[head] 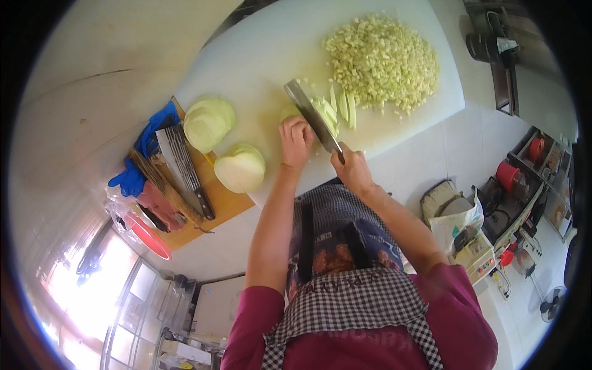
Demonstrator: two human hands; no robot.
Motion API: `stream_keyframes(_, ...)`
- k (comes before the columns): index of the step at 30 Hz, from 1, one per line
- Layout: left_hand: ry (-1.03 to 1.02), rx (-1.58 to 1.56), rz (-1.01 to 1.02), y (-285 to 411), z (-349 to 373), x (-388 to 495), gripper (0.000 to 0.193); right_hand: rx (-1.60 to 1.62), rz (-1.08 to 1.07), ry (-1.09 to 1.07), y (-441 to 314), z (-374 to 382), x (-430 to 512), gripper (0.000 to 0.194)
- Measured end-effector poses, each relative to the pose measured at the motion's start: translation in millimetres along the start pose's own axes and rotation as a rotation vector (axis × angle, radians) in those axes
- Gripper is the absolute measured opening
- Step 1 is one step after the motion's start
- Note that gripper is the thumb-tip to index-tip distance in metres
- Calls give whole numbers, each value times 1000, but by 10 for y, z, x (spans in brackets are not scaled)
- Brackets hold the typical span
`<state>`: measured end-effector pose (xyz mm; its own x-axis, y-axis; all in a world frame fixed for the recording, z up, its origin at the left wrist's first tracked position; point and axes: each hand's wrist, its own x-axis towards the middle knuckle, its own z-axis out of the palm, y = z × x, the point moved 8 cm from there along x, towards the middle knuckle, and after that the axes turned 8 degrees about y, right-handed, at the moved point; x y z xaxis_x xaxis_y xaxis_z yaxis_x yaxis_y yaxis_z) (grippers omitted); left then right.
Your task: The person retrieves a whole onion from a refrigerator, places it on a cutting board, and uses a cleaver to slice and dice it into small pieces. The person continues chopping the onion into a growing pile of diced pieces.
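My right hand (354, 169) grips the handle of a broad-bladed cleaver (312, 113), its blade slanting up and left over a white cutting board (259, 64). With curled fingers, my left hand (296, 138) holds a pale green vegetable piece (289, 112) against the blade's left side. Cut slices (326, 113) lean together right of the blade, and a few loose strips (344, 106) lie beyond them. A large heap of small diced vegetable (384, 62) covers the board's far right. Two big pale green vegetable chunks (209, 122) (240, 169) sit left of my left hand.
Left of the board, a second cleaver (185, 166) lies on a wooden board (226, 208), beside a rough wooden stick (166, 189), a blue glove or bag (127, 180) and a red-rimmed basin (150, 238). To the right stand an open sack (458, 208) and a shelf with red containers (506, 175).
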<state>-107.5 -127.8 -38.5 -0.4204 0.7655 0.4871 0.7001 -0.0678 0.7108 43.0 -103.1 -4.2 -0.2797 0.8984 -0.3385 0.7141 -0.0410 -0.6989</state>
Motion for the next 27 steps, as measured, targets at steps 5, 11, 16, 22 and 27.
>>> stream_keyframes(5,31,71,-24,-1,-70,-19,33,39,-20,-24,-172,-290,-209,11)
stream_keyframes(11,4,95,-38,-34,-20,-8,34,-62,-57,-25,-127,-151,-245,10)
stream_keyframes(16,13,62,-8,-42,-25,-26,35,9,-95,30,-32,75,108,13)
stream_keyframes(22,42,84,-59,-64,-59,-61,35,-8,-11,-13,-187,-179,-192,13)
stream_keyframes(27,39,69,-72,-77,-50,-49,35,-48,-67,-27,-210,-228,-305,13)
